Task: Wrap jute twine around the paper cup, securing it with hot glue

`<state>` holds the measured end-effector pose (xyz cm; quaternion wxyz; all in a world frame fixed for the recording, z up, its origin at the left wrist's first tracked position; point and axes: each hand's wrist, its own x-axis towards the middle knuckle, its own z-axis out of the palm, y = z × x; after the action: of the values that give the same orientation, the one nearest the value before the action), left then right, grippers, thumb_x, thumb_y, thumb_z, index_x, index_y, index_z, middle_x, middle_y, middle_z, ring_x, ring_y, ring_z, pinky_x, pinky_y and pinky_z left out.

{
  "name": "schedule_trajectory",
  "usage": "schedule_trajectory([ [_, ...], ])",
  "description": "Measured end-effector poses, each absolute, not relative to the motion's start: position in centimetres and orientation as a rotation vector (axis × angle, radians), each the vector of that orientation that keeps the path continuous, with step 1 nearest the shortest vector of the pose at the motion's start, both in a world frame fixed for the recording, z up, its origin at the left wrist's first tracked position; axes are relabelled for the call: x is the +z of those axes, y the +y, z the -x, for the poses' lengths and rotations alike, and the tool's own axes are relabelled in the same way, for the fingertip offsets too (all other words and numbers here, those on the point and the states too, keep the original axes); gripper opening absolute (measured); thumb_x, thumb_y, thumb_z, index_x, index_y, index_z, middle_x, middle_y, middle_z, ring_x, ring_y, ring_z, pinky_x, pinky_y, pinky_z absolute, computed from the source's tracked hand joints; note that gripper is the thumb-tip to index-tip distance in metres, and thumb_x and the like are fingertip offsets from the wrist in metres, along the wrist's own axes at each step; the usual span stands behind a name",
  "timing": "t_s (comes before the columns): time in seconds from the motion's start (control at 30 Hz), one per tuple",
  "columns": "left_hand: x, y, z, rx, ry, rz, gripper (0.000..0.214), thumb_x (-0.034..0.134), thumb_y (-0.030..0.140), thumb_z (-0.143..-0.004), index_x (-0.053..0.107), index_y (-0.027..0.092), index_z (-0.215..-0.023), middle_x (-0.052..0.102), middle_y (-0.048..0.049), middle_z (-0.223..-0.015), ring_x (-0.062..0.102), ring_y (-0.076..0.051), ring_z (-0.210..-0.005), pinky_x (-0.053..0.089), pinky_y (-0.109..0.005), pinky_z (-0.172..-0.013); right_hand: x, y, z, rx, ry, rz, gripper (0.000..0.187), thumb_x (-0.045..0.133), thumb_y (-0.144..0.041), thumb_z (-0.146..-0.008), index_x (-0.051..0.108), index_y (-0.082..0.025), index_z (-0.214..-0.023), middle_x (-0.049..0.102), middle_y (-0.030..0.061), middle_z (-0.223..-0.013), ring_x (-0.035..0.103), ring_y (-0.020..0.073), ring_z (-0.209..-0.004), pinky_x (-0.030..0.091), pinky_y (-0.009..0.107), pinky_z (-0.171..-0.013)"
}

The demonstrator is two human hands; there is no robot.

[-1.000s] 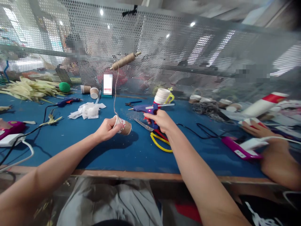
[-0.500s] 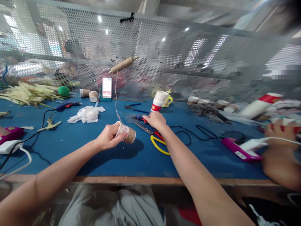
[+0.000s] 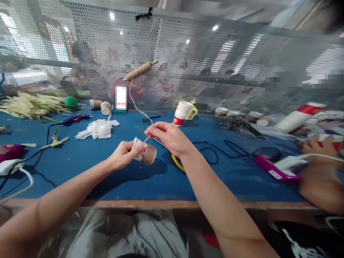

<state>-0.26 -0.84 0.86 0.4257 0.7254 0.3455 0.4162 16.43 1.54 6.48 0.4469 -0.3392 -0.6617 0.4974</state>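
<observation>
My left hand grips a paper cup tipped on its side, its base end wrapped in brown twine. Just above the cup, my right hand pinches the twine, which runs slackly up to a spool hanging before the mesh panel. Partly hidden under my right hand and wrist lie scissors with yellow handles.
Stacked paper cups stand behind my right hand. White crumpled tissue, a glue gun and corn husks lie left. Black cable and a purple power strip are right, beside another person's hand.
My right hand has come from beside the scissors and stacked cups leftward to the cup and taken hold of the twine. The twine now bends toward it. My left hand still holds the cup.
</observation>
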Motion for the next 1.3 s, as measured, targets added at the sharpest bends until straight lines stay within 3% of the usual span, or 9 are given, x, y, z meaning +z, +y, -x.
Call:
schedule_trajectory([
  [0.1, 1.0, -0.8, -0.1, 1.011, 0.888, -1.502, 0.053, 0.052, 0.058, -0.069, 0.065, 0.008, -0.079, 0.058, -0.0027, -0.060, 0.047, -0.010, -0.052, 0.037, -0.022, -0.054, 7.1, 0.5, -17.5, 1.059, -1.603, 0.863, 0.015, 0.065, -0.034, -0.068, 0.063, -0.019, -0.067, 0.062, -0.0007, -0.069, 0.053, 0.0095, -0.066, 0.042, 0.026, -0.067],
  [0.23, 1.1, -0.9, -0.4, 1.023, 0.882, -1.385, 0.055, 0.059, 0.060, -0.061, 0.067, 0.008, -0.075, 0.060, -0.0030, -0.059, 0.048, -0.010, -0.051, 0.037, -0.022, -0.052, 7.0, 0.1, -17.6, 0.927, -1.587, 0.932, 0.016, 0.063, -0.035, -0.069, 0.062, -0.020, -0.066, 0.063, 0.0001, -0.070, 0.054, 0.0104, -0.066, 0.042, 0.026, -0.064],
  [0.57, 0.8, -1.6, -0.2, 1.010, 0.804, -1.590, 0.049, 0.052, 0.054, -0.072, 0.067, 0.009, -0.084, 0.062, -0.0034, -0.064, 0.051, -0.011, -0.057, 0.042, -0.024, -0.057, 5.6, 1.3, -17.2, 0.857, -1.643, 1.030, 0.020, 0.061, -0.037, -0.070, 0.062, -0.017, -0.068, 0.064, 0.0014, -0.069, 0.055, 0.0113, -0.065, 0.043, 0.027, -0.066],
  [0.77, 0.9, -1.6, 0.0, 1.051, 0.793, -1.665, 0.045, 0.051, 0.051, -0.075, 0.065, 0.008, -0.073, 0.060, -0.0041, -0.067, 0.050, -0.012, -0.060, 0.042, -0.023, -0.057, 5.5, 1.1, -17.1, 0.907, -1.613, 1.053, 0.021, 0.062, -0.037, -0.068, 0.061, -0.016, -0.067, 0.063, 0.0012, -0.068, 0.055, 0.0111, -0.064, 0.042, 0.026, -0.067],
  [1.0, 0.9, -1.7, 0.0, 1.027, 0.807, -1.706, 0.045, 0.048, 0.051, -0.076, 0.063, 0.008, -0.077, 0.058, -0.0047, -0.068, 0.049, -0.012, -0.061, 0.042, -0.024, -0.058, 5.4, 0.9, -17.3, 0.881, -1.611, 1.066, 0.022, 0.062, -0.039, -0.068, 0.061, -0.017, -0.067, 0.064, 0.0023, -0.070, 0.056, 0.0123, -0.067, 0.042, 0.028, -0.067],
  [1.3, 1.1, -1.9, 0.1, 1.081, 0.766, -1.886, 0.044, 0.044, 0.047, -0.080, 0.058, 0.009, -0.063, 0.051, -0.0027, -0.062, 0.042, -0.010, -0.056, 0.038, -0.021, -0.052, 5.2, 0.9, -17.0, 0.891, -1.679, 1.110, 0.018, 0.059, -0.034, -0.072, 0.061, -0.017, -0.068, 0.064, 0.0029, -0.071, 0.057, 0.0125, -0.067, 0.043, 0.027, -0.067],
])
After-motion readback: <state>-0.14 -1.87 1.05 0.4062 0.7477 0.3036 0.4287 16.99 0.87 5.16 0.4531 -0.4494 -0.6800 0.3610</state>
